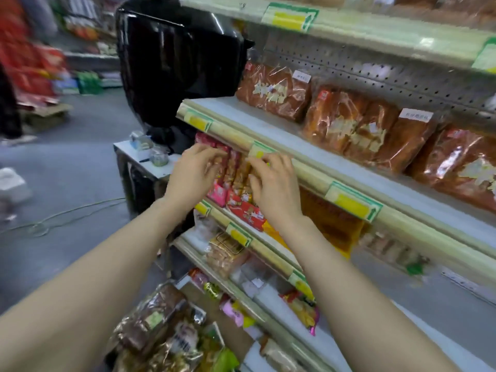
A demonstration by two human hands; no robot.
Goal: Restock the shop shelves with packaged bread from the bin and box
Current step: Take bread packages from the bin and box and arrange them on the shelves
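Both my hands reach into the second shelf from the top visible rows, under a cream shelf edge. My left hand and my right hand press on a row of upright red and orange bread packs at the shelf's left end. Fingers of both hands curl on the packs' tops; the blur hides the exact grip. Below, at the bottom of the view, more packaged bread lies piled in an open box.
Large brown loaves in clear bags line the shelf above. Lower shelves hold toast packs and yellow snack bags. A black appliance stands on a small table left of the shelving. A cable lies on the grey floor.
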